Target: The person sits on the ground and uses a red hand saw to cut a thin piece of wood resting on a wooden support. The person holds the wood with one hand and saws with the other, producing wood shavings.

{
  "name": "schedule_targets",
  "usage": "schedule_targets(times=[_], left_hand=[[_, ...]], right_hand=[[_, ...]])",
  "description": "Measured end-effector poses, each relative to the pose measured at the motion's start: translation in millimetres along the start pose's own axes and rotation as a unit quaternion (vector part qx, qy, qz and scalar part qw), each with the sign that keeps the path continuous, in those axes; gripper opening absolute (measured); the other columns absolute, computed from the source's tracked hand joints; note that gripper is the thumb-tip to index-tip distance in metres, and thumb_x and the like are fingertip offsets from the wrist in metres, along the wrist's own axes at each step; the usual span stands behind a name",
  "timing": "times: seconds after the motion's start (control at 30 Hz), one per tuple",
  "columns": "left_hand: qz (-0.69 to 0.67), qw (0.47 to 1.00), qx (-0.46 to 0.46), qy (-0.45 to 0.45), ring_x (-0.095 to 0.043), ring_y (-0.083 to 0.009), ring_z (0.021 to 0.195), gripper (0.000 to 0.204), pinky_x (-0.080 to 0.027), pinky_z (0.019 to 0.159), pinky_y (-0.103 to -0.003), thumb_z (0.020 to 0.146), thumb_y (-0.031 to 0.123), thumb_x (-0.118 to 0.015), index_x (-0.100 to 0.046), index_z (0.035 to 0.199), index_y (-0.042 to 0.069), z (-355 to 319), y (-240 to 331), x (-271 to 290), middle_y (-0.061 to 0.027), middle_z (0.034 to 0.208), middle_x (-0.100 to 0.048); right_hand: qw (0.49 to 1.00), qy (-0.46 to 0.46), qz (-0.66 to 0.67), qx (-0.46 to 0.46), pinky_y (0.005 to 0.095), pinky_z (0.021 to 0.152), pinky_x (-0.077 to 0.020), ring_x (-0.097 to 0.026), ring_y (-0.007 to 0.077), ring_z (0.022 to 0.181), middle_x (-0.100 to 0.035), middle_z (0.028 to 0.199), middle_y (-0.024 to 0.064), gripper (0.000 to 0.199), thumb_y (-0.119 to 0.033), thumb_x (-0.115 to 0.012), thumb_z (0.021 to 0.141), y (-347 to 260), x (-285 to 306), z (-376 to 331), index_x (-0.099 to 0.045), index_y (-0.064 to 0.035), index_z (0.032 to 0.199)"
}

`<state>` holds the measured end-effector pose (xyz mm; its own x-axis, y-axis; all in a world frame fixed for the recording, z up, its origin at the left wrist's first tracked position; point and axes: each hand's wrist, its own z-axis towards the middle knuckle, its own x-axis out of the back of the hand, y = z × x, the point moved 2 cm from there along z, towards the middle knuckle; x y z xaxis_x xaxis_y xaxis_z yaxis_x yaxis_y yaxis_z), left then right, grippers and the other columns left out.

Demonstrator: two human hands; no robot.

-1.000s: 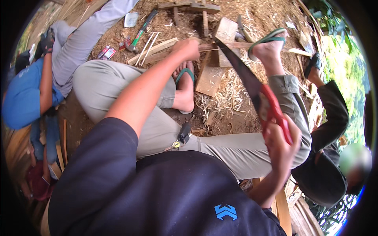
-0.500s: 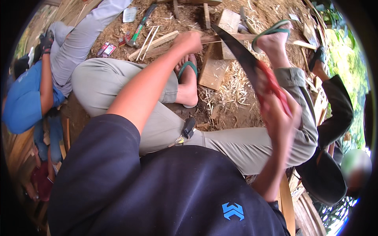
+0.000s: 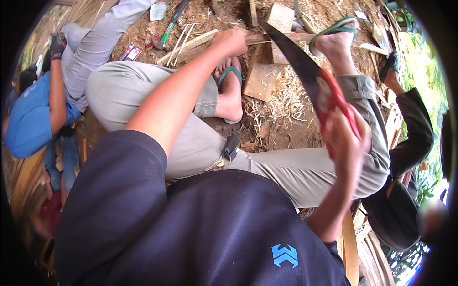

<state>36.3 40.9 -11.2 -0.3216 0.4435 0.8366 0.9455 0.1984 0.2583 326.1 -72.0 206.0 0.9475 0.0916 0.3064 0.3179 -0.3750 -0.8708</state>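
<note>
My right hand (image 3: 349,136) is closed around the red handle of a handsaw (image 3: 298,62), slightly blurred. The saw's dark, tapering blade slants up and leftward, crossing a thin wooden strip (image 3: 260,39) near its tip. Beyond my left foot, my left hand (image 3: 230,43) is closed on that strip, just left of the blade. The strip reaches right over wooden blocks (image 3: 260,83) toward my right foot. Whether the teeth touch the wood cannot be made out.
A hammer (image 3: 167,35) with a green-and-black handle lies at the far left beside two thin white sticks (image 3: 183,42) and a small red package (image 3: 130,53). Shavings (image 3: 288,105) cover the ground. A person in blue (image 3: 33,119) sits left; another in dark clothes (image 3: 393,209) is at right.
My right hand and the saw have shifted slightly to the right and up. The left hand stays closed on the strip. The whole view has moved a little.
</note>
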Motion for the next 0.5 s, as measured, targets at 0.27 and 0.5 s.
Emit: schedule_targets(times=[0.27, 0.5], left_hand=[[0.009, 1.000, 0.010, -0.009, -0.070, -0.0368, 0.109, 0.036, -0.055, 0.093, -0.047, 0.084, 0.024, -0.061, -0.073, 0.114, 0.008, 2, 4, -1, -0.0213, 0.116, -0.072], [0.040, 0.998, 0.009, -0.039, -0.069, -0.0363, 0.111, 0.042, -0.056, 0.092, -0.047, 0.085, 0.025, -0.060, -0.071, 0.123, 0.010, 11, 15, -2, -0.0215, 0.119, -0.070]], right_hand=[[1.000, -0.010, 0.015, -0.006, 0.0206, 0.046, -0.0290, -0.044, 0.0036, 0.049, -0.056, 0.065, -0.0028, 0.012, -0.011, -0.061, 0.089, 32, -9, 16, -0.069, -0.0024, 0.093], [0.998, 0.036, 0.002, 0.045, 0.0214, 0.049, -0.0328, -0.045, 0.0039, 0.055, -0.057, 0.070, -0.0028, 0.022, -0.021, -0.066, 0.089, 64, -26, 30, -0.069, -0.0021, 0.100]])
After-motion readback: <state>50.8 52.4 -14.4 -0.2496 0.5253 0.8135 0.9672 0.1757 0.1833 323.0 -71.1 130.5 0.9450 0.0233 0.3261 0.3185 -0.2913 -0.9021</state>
